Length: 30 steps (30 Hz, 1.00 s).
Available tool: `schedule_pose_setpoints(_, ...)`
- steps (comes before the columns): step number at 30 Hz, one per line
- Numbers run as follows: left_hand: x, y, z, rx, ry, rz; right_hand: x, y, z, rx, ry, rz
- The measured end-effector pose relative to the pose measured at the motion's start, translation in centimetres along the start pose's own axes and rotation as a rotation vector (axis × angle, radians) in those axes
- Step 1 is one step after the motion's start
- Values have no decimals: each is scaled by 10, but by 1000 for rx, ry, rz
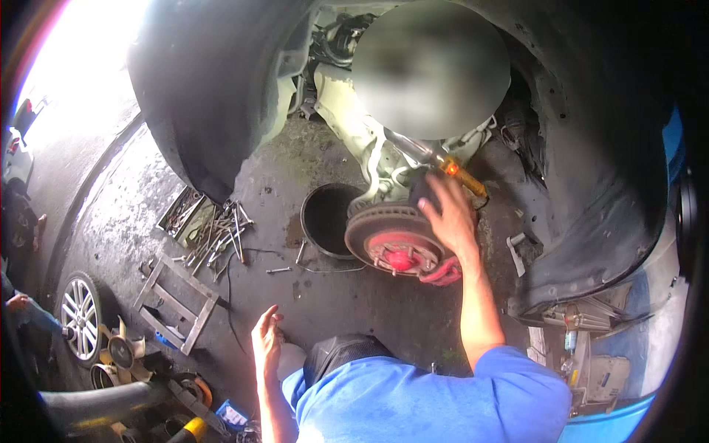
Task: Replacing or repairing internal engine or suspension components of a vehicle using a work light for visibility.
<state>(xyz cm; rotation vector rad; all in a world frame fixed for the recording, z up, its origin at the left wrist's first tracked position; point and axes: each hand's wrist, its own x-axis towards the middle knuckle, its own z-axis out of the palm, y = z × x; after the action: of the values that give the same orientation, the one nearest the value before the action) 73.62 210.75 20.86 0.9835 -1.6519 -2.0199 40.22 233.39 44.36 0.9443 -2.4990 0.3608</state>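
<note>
My right hand (452, 221) reaches to the wheel hub with its fingers spread and smeared by motion. It is at the upper right edge of the brake disc (399, 229), next to a dark part behind it; whether it touches is hard to tell. The disc has a red hub centre (401, 259) with studs, and a red brake caliper (442, 273) sits at its lower right. Just beyond my fingers a yellow cylinder (467, 179) lies slanted at the end of a silver tube. My left hand (266, 341) is raised near my knee, fingers loosely apart, holding nothing visible.
A black round tub (317, 240) stands left of the disc. Spanners (218, 240) lie around a metal tray, near a metal frame (151, 295). A wheel (80, 317) lies at far left, where another person's hand (16, 301) shows. Dark wheel-arch liners (199, 96) curve around the hub.
</note>
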Motion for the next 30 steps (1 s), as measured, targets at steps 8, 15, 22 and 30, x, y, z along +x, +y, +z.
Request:
schedule_pose_setpoints(8,89,6,-83,-10,-196,-11,9,-26,19,25,47,60)
schedule_pose_setpoints(15,130,24,-82,-123,-271,-25,14,-26,24,86,2,163)
schedule_pose_setpoints(22,135,2,-85,-84,-351,-82,29,-75,15,42,316,128)
schedule_pose_setpoints(30,132,2,-112,-123,-277,-153,77,-158,21,449,209,185)
